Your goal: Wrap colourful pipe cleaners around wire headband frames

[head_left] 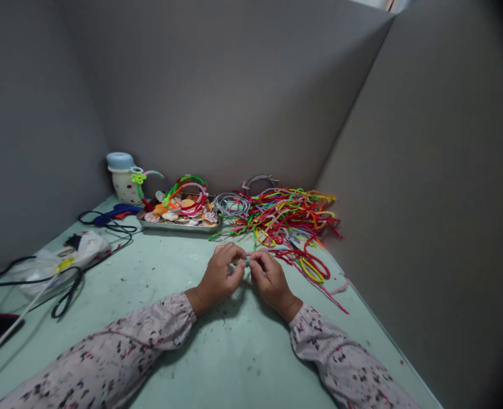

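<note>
My left hand [222, 274] and my right hand [270, 278] meet over the middle of the pale green table [225, 363], fingertips almost touching. Both are pinched on a small bluish piece [246, 263], mostly hidden by the fingers; it looks like a bit of fuzzy stem, though too small to be sure. Just beyond my hands lies a big tangle of coloured fuzzy stems [289, 213], with red and yellow loops nearest my right hand. Behind my left hand a metal tray [178, 226] holds seashells and fuzzy rings.
At the back left stands a white cup with a blue lid [125, 183], near a blue glue gun [113, 215]. Black cables [70, 289] and a plastic bag [42, 267] lie at the left. Grey coiled wire [231, 205] sits beside the tray. Grey partitions [217, 91] enclose the table.
</note>
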Demonstrator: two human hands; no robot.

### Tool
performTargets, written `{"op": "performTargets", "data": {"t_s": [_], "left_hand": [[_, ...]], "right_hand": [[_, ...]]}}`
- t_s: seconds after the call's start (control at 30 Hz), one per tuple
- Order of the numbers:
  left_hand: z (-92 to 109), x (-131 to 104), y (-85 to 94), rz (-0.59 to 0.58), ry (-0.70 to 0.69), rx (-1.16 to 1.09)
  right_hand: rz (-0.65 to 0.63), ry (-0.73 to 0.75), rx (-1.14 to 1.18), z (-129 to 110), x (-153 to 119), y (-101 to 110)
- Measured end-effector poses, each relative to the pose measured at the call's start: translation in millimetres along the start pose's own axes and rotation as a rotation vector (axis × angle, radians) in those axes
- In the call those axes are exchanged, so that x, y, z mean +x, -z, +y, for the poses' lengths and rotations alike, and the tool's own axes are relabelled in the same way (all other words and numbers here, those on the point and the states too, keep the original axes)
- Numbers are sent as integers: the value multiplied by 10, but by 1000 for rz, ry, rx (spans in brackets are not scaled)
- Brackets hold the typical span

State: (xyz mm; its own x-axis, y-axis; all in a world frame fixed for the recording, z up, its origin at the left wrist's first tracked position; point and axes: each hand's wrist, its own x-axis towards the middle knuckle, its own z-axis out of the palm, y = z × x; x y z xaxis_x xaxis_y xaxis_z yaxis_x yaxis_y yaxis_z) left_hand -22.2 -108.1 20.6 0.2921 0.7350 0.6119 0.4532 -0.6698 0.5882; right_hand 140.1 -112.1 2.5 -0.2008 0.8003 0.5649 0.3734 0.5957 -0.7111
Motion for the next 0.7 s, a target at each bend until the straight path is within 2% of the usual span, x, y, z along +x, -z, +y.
{"op": "performTargets", "data": {"t_s": [0.43,0.7], "left_hand": [[24,6,-4,0,-2,-6],[3,-4,-9,1,-10,-9]], "right_hand": [[-6,-33,86,19,1,12],[-67,-87,107,24,3,14]]}}
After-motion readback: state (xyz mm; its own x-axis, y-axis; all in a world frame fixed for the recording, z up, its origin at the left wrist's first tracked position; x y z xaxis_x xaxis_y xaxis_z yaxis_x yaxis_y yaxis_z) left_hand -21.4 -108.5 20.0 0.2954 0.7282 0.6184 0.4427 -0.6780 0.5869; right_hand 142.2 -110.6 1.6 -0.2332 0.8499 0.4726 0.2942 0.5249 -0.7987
